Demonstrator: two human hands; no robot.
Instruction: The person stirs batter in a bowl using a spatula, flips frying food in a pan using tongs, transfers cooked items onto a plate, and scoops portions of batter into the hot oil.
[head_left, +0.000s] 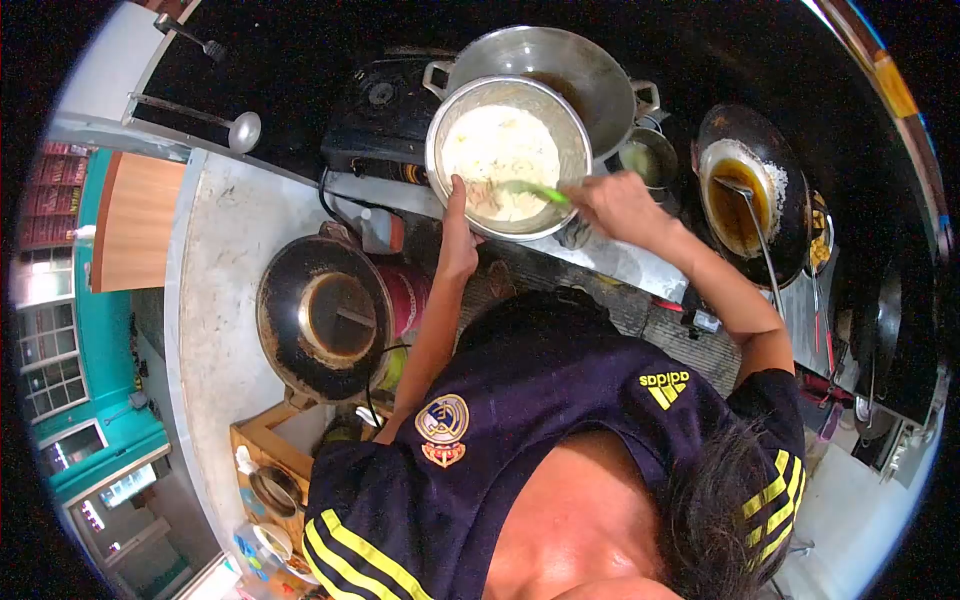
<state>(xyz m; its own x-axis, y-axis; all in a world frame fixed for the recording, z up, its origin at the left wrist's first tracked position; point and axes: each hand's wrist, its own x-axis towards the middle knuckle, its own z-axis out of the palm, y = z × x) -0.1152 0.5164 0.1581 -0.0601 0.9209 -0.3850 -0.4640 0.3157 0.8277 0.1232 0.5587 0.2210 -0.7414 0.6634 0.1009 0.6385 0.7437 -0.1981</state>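
A round steel bowl (436,150) holds a pale, creamy mixture (505,150). My left hand (459,235) grips the bowl at its lower left rim, with the thumb up over the edge. In my right hand (625,210), at the bowl's right rim, is a green-handled utensil (548,192); its far end lies in the mixture and looks blurred. Behind the bowl, and partly covered by it, is a large two-handled metal pan (600,75) with some brown liquid at its bottom.
A wok (715,125) with brown oil and a long ladle (765,245) stands at the right. Beside the large pan is a small pot (655,160). Another dark wok (280,310) lies at the left. A black stove (375,120) is at the back left.
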